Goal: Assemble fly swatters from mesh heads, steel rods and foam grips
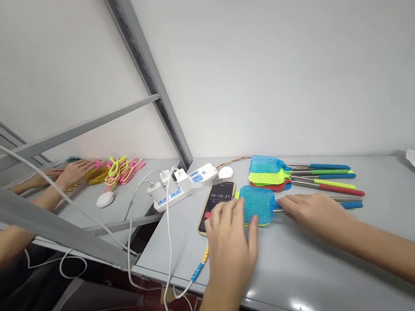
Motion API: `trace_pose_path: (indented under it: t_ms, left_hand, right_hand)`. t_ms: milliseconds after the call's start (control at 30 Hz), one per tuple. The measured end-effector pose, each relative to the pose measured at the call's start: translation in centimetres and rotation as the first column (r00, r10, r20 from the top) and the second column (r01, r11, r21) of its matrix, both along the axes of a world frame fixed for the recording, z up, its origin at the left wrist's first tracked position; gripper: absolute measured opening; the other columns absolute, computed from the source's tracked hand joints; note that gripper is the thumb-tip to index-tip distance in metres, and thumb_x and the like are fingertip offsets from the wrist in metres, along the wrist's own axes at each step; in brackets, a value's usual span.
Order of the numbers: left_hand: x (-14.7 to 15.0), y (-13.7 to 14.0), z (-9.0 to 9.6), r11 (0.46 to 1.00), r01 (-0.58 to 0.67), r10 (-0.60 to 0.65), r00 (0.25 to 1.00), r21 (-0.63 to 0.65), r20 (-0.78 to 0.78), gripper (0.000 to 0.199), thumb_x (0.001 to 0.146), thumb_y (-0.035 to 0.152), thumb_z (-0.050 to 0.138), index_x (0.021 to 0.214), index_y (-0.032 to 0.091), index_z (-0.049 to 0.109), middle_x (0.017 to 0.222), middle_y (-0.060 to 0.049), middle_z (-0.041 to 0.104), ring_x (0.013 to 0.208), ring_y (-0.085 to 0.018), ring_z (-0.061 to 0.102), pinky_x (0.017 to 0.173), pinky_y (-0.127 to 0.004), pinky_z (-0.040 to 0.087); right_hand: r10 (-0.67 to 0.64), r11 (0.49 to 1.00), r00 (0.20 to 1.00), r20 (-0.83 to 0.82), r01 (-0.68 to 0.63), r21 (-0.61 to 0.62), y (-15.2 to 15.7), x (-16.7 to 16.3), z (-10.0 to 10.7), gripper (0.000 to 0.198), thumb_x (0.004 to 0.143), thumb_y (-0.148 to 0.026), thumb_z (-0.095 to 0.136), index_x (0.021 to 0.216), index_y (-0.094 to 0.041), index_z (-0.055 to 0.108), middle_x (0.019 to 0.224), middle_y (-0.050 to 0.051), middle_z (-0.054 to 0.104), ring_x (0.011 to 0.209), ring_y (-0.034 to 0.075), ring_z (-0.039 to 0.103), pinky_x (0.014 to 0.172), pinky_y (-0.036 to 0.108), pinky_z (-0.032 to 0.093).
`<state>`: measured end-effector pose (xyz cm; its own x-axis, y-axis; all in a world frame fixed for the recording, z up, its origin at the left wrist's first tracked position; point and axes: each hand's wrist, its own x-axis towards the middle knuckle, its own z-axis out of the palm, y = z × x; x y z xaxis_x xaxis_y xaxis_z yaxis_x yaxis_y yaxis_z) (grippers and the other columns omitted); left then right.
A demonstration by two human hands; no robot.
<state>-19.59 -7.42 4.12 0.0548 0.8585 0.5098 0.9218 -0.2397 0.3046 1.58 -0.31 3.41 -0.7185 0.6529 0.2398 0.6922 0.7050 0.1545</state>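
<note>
A blue mesh fly swatter (255, 203) lies flat on the desk, and a yellow-green edge shows beneath its head. My left hand (228, 231) is open, its fingers stretched over the left edge of that head and its thumb apart at the lower edge. My right hand (315, 214) closes over the swatter's neck and metal shaft; its palm hides part of the shaft. Just behind, several more swatters are stacked, with a blue head (266, 163), a yellow-green head (268, 177) and a red one (275, 186) showing. Their coloured handles (341, 192) point right.
A phone (219, 201) showing a timer lies by my left hand. Behind it are a power strip (172, 197) with white plugs and a round white object (226, 172). White cables (169, 235) hang over the desk edge. Another person's hands (76, 173) work at left beyond a metal frame (147, 75).
</note>
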Motion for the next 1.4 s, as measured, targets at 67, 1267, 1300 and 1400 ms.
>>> trace_pose_path:
  t_ms: [67,1267,1300,1400]
  left_hand:
    - [0.4,-0.3,-0.5,0.999,0.037,-0.038,0.999,-0.011,-0.017,0.030,0.095,0.030,0.046,0.122,0.020,0.055,0.119,-0.008,0.062,0.116,-0.027,0.047,0.089,-0.043,0.036]
    - [1.5,2.3,-2.4,0.918,0.270,-0.302,0.950,-0.289,-0.073,0.051,0.087,0.000,0.037,0.126,0.028,0.055,0.138,-0.005,0.054,0.128,-0.028,0.046,0.109,-0.059,0.022]
    - [1.5,2.3,-2.4,0.918,0.274,-0.305,0.950,-0.285,-0.068,0.052,0.087,0.000,0.036,0.126,0.028,0.055,0.137,-0.005,0.054,0.128,-0.027,0.046,0.109,-0.059,0.020]
    - [1.4,2.2,-2.4,0.922,0.271,-0.297,0.953,-0.278,-0.058,0.051,0.088,0.001,0.035,0.126,0.029,0.055,0.137,-0.004,0.054,0.128,-0.026,0.046,0.110,-0.060,0.018]
  right_hand:
    - [-0.006,1.000,1.000,-0.010,0.005,-0.031,0.3,-0.3,-0.2,0.013,0.090,-0.009,0.046,0.084,-0.020,0.050,0.075,-0.001,0.062,0.068,0.017,0.061,0.053,0.029,0.024]
    - [-0.304,0.892,0.946,-0.112,0.242,-0.382,1.0,-1.5,-1.0,0.016,0.096,-0.035,0.044,0.095,-0.022,0.055,0.082,0.004,0.071,0.073,0.023,0.066,0.056,0.027,0.030]
    - [-0.303,0.892,0.947,-0.108,0.242,-0.383,1.0,-1.5,-1.0,0.016,0.096,-0.034,0.044,0.094,-0.022,0.055,0.082,0.004,0.071,0.073,0.023,0.066,0.056,0.027,0.030]
    - [-0.302,0.888,0.949,-0.091,0.245,-0.389,1.0,-1.6,-0.9,0.014,0.095,-0.032,0.046,0.093,-0.022,0.054,0.082,0.004,0.071,0.074,0.024,0.066,0.056,0.027,0.030]
